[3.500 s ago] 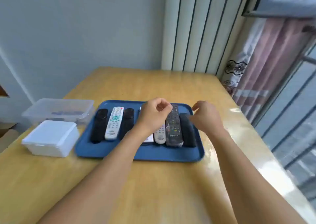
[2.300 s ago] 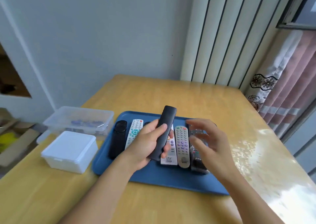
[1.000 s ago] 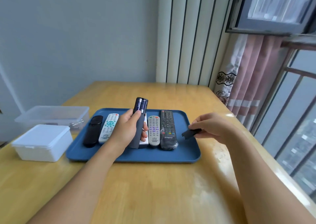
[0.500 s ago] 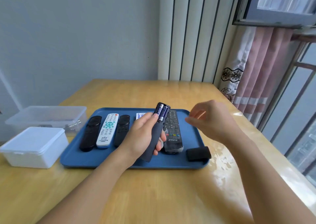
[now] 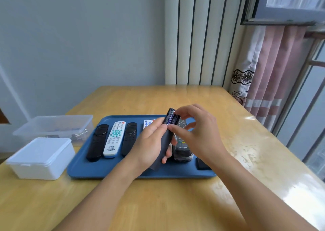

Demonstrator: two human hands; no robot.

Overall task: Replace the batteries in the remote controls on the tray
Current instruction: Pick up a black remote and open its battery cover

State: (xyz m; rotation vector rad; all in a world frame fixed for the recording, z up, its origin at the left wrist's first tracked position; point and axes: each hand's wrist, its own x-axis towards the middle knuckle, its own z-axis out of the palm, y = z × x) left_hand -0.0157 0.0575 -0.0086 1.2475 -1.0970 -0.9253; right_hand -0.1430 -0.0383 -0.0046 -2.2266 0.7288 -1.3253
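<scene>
My left hand (image 5: 149, 145) grips a slim dark remote (image 5: 166, 139) held back-up above the blue tray (image 5: 84, 167). Its battery bay is uncovered and blue batteries (image 5: 171, 119) show at its far end. My right hand (image 5: 195, 134) has thumb and fingertips pinched around those batteries. The remote's black cover (image 5: 202, 163) lies at the tray's front right corner. On the tray rest a black remote (image 5: 97, 141), a white remote (image 5: 114, 139), another black remote (image 5: 129, 138), a partly hidden white one (image 5: 147, 123) and a plastic-wrapped black remote (image 5: 182, 149).
Left of the tray sit a lidded white plastic box (image 5: 41, 157) and, behind it, a clear open tub (image 5: 56, 127) holding small items. The wooden table (image 5: 158, 204) ends near a wall, striped panels and a pink curtain (image 5: 274, 72) on the right.
My right hand, which had set the black cover on the tray, has moved left onto the batteries at the remote's far end. My left hand keeps its grip on the remote.
</scene>
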